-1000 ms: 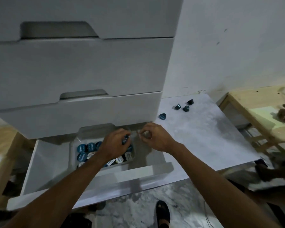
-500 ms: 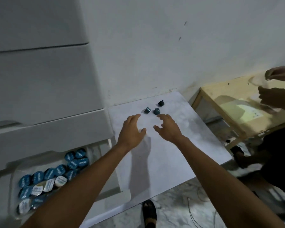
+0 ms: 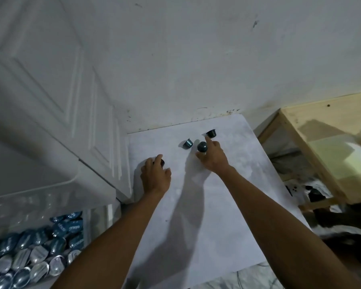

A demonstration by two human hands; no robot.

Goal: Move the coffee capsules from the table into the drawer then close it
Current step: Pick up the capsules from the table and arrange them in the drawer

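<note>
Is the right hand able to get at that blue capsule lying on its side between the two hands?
Probably yes. The tipped blue capsule lies on bare table just left of the right hand, which already pinches another capsule; nothing blocks it.

You can find print only on the foil lids of the blue coffee capsules [image 3: 67,228] heaped in the clear plastic tray [image 3: 29,191], down and to the left of your left hand [image 3: 155,176]. White lettering runs across several of those lids, but it is too small and blurred for you to make out a word or brand. To the right of your right hand [image 3: 214,157], the pale yellow sheet [image 3: 340,157] on the wooden table [image 3: 296,113] carries a few dark marks, also unreadable.
</note>
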